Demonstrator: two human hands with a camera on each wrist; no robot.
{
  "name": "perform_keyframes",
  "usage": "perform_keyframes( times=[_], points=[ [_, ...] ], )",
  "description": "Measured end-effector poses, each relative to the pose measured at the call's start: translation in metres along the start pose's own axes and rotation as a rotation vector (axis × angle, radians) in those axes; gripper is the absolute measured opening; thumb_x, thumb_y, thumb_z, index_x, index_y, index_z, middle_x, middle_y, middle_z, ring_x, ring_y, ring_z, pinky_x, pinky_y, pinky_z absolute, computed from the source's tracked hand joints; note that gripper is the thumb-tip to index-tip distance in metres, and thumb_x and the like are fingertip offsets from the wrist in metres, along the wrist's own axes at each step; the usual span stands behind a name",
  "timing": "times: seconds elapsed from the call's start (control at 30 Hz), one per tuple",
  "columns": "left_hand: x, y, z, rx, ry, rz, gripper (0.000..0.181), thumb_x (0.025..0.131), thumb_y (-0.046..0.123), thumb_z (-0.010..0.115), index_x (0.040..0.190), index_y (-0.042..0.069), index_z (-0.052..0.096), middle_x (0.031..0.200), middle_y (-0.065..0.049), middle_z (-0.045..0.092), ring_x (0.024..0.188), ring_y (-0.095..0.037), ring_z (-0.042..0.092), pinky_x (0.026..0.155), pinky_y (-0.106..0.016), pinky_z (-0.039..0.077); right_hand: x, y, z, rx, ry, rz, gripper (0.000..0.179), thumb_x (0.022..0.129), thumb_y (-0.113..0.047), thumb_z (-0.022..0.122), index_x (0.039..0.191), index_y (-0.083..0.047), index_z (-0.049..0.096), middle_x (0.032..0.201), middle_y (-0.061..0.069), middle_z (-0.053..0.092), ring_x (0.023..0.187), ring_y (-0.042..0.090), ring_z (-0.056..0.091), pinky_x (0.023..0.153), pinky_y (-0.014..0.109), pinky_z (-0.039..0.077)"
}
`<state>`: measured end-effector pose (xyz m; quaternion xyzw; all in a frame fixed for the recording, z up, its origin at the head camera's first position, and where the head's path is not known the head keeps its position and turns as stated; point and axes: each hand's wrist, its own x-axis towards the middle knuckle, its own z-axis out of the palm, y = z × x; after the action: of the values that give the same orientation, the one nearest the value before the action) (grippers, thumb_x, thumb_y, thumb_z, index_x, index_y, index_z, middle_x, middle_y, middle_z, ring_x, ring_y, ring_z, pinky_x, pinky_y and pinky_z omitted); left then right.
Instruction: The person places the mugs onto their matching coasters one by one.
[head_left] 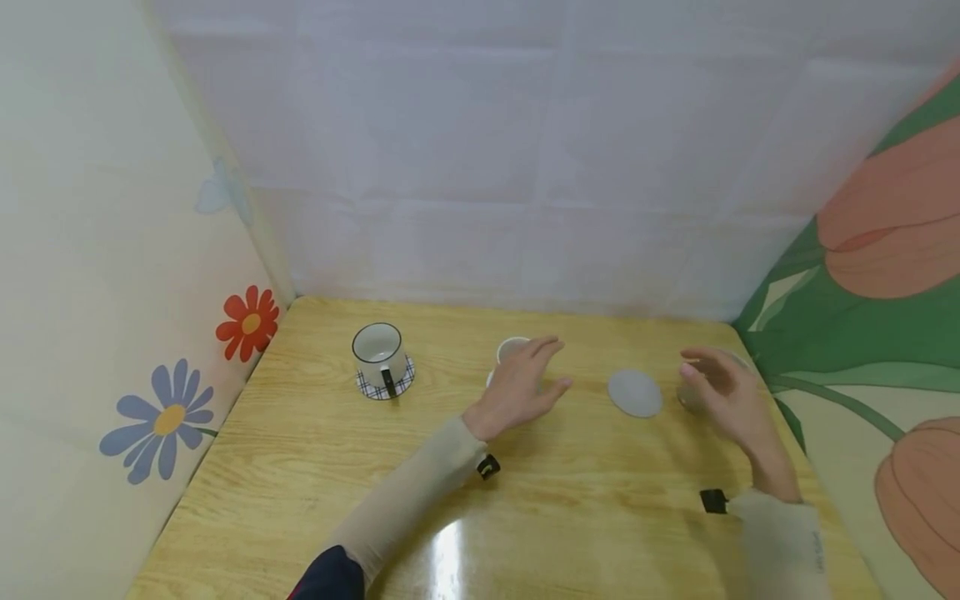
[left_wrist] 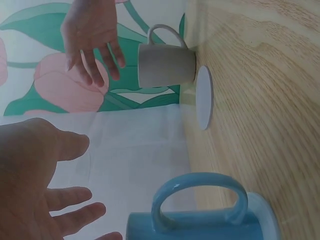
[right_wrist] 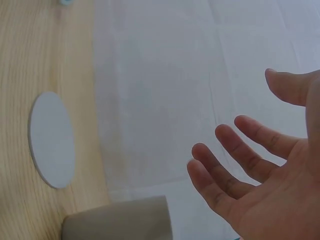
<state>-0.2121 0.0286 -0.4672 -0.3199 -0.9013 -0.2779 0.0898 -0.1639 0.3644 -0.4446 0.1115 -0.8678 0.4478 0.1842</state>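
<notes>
My left hand (head_left: 521, 387) hovers over a blue mug (left_wrist: 195, 227), fingers spread and holding nothing. In the head view this hand covers most of the mug, leaving part of its rim to see. A pale coaster (left_wrist: 265, 215) lies beneath the mug. Over on the right, my right hand (head_left: 727, 404) hangs above a grey-beige mug (left_wrist: 167, 65), its fingers loosely bent around nothing. That mug stands upright on the wood, handle showing in the left wrist view. Beside it lies a bare round grey coaster (head_left: 634, 393), between my two hands.
A white mug (head_left: 377, 354) with a dark rim and black handle stands on a checked coaster (head_left: 405, 379) at the table's left. A white cloth wall (head_left: 480, 167) rises behind the wooden table (head_left: 300, 467). Flower-printed cloth (head_left: 885, 350) borders the right side.
</notes>
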Motion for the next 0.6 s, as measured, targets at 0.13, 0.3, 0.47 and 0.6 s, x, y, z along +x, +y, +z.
perform_keyframes(
  times=[0.13, 0.3, 0.47, 0.6],
  points=[
    [0.003, 0.002, 0.001, 0.003, -0.012, -0.007, 0.063, 0.108, 0.042, 0.063, 0.158, 0.007, 0.047, 0.163, -0.011, 0.051, 0.149, -0.026, 0.051, 0.124, -0.040, 0.044, 0.001, -0.001, -0.008, -0.049, 0.017, 0.020, 0.033, 0.102, -0.005, 0.070, 0.133, 0.008, 0.066, 0.112, -0.033, 0.066, 0.101, -0.016, 0.061, 0.087, 0.000, 0.044],
    [0.007, 0.009, 0.001, -0.019, -0.025, 0.012, 0.064, 0.108, 0.041, 0.063, 0.158, 0.006, 0.047, 0.163, -0.012, 0.051, 0.149, -0.027, 0.051, 0.126, -0.039, 0.042, 0.000, 0.000, -0.015, -0.041, 0.036, 0.022, 0.035, 0.101, -0.002, 0.071, 0.134, 0.008, 0.064, 0.113, -0.036, 0.066, 0.102, -0.018, 0.061, 0.089, -0.001, 0.044],
    [0.010, 0.016, 0.003, -0.028, -0.028, 0.015, 0.064, 0.107, 0.040, 0.065, 0.158, 0.006, 0.047, 0.163, -0.013, 0.051, 0.150, -0.028, 0.050, 0.127, -0.040, 0.040, -0.003, 0.000, -0.021, -0.049, 0.044, 0.031, 0.036, 0.101, -0.002, 0.071, 0.135, 0.006, 0.064, 0.115, -0.037, 0.064, 0.104, -0.018, 0.061, 0.088, 0.000, 0.045],
    [0.014, 0.019, 0.006, -0.035, -0.025, 0.000, 0.065, 0.106, 0.040, 0.066, 0.158, 0.008, 0.047, 0.163, -0.011, 0.051, 0.151, -0.027, 0.049, 0.128, -0.040, 0.039, -0.006, 0.001, -0.023, -0.059, 0.047, 0.032, 0.037, 0.101, -0.004, 0.072, 0.136, 0.005, 0.065, 0.116, -0.036, 0.065, 0.105, -0.017, 0.061, 0.088, 0.000, 0.046]
  ],
)
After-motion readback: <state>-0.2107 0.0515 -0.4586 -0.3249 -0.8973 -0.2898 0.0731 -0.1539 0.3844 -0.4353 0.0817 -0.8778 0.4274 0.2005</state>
